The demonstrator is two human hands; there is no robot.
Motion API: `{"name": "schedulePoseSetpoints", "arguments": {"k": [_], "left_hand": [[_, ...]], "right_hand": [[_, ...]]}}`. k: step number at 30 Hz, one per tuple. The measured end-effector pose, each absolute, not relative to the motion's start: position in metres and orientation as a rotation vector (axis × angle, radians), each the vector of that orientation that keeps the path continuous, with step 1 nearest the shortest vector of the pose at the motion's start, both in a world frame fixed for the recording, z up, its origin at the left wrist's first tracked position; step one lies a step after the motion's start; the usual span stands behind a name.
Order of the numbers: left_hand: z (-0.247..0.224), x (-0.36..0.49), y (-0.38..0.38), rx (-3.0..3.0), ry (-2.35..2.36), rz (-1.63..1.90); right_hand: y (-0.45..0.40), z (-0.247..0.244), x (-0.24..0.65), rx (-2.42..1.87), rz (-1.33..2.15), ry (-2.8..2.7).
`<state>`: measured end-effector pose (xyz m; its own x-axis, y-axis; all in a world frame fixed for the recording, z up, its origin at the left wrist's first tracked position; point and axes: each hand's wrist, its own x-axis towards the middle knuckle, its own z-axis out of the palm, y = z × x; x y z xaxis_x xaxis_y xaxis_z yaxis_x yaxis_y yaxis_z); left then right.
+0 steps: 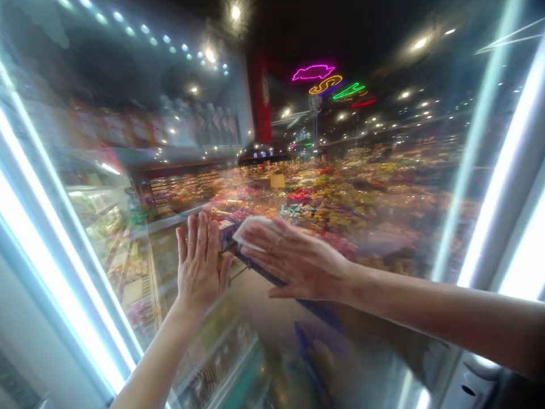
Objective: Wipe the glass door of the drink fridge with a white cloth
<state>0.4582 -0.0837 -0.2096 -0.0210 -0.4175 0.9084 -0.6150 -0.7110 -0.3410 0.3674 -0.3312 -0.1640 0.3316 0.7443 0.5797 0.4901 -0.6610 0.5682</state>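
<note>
A large glass pane (383, 352) fills the view, with light streaks and blurred reflections across it. My left hand (198, 261) is open, palm flat toward the pane, fingers stretched upward and thumb out. Just to its right, my right hand (293, 255) keeps a white cloth (247, 232) under its flattened fingers against the glass. Only the cloth's upper left edge shows past the fingertips; the hand covers the remainder. Both hands are close together but apart.
Bright light tubes (51, 233) run down the left side, and another tube (502, 147) lines the right. Shelves of goods (128, 272) appear at left. Blurred, colourful heaps of goods (349, 210) and neon signs (326, 84) show in or through the glass.
</note>
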Motion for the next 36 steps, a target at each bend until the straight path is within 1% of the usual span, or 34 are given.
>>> {"name": "schedulePoseSetpoints", "arguments": {"k": [2,7,11,16,18,21,25,27,30,33,36], "left_hand": [[-0.218,0.463,-0.081,2.045,-1.069,1.851],[-0.226,0.469,-0.082,2.030,-1.024,1.863],[-0.225,0.470,-0.085,1.991,-1.039,1.905],[-0.224,0.471,-0.085,1.963,-1.046,1.909],[-0.225,0.472,-0.084,1.958,-1.056,1.902],[-0.226,0.473,-0.084,1.960,-1.067,1.882],[-0.224,0.472,-0.083,1.944,-1.075,1.878],[-0.223,0.472,-0.082,1.948,-1.078,1.870],[-0.222,0.472,-0.079,1.978,-1.076,1.847],[-0.224,0.468,-0.085,1.969,-1.064,1.831],[-0.226,0.455,-0.111,1.935,-1.100,1.802]], "right_hand": [[-0.326,-0.169,0.369,2.305,1.170,1.125],[-0.303,-0.176,0.375,2.245,1.536,0.673],[-0.279,-0.204,0.385,2.186,1.498,0.711],[-0.262,-0.222,0.389,2.248,1.704,0.470],[-0.262,-0.230,0.388,2.227,1.660,0.526],[-0.273,-0.236,0.384,2.203,1.577,0.601],[-0.298,-0.232,0.375,2.292,1.811,0.225],[-0.309,-0.236,0.371,2.269,1.772,0.242],[-0.325,-0.249,0.363,2.183,1.608,0.407],[-0.343,-0.253,0.354,2.173,1.685,0.235],[-0.354,-0.252,0.347,2.218,1.735,0.108]]}}
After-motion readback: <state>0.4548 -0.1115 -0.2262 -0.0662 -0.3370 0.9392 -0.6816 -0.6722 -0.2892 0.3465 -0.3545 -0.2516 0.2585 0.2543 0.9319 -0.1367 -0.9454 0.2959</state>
